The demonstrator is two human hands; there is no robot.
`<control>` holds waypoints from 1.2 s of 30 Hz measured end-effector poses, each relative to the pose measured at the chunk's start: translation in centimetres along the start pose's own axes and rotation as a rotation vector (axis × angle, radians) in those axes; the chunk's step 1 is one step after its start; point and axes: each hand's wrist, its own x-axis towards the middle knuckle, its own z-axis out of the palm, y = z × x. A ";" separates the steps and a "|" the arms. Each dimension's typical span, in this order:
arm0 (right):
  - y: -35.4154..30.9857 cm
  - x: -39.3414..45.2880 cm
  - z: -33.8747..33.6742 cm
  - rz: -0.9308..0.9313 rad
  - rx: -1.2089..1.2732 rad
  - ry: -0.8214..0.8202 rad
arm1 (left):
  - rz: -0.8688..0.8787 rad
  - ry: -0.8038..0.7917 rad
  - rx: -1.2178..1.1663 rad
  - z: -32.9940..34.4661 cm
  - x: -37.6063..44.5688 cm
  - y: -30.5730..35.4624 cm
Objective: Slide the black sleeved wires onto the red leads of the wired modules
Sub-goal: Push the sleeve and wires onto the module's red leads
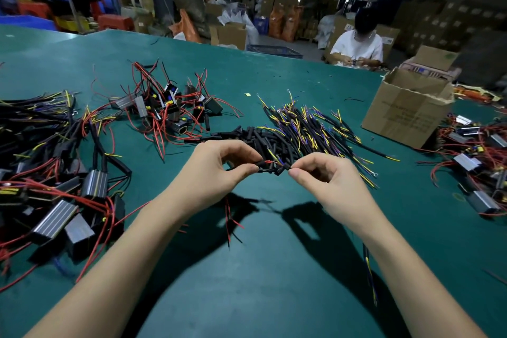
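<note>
Our two bare forearms reached forward from the bottom edge of the head view, over a green bench [274, 269]. Our left hand [216, 170] and right hand [326, 175] were raised just above the bench, close together at the centre. Left thumb and forefinger were pinched together on a black sleeved wire [264, 168]; a short piece of red lead [270, 162] showed at the tip of the sleeve. The right fingers [295, 171] were pinched on the other end of the same small black piece. Thin red wire ends hung below our left wrist, and a blue and yellow wire trailed down past our right forearm.

Just beyond our hands lay a pile of loose black sleeved wires [296, 129] with yellow, blue and purple ends. Behind and to the left sat a heap of wired modules [167, 107], small grey and black blocks tangled in red leads. At the near left a larger heap of modules with black sleeves [55, 173] spread across the bench. More modules [477, 164] lay at the right edge, beside an open cardboard box [408, 110]. Across the bench a seated person in a white shirt [356, 48] bent over small parts.
</note>
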 end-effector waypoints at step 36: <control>-0.3 -0.8 0.7 -0.041 -0.118 -0.159 | 0.019 0.057 0.233 1.0 0.0 0.1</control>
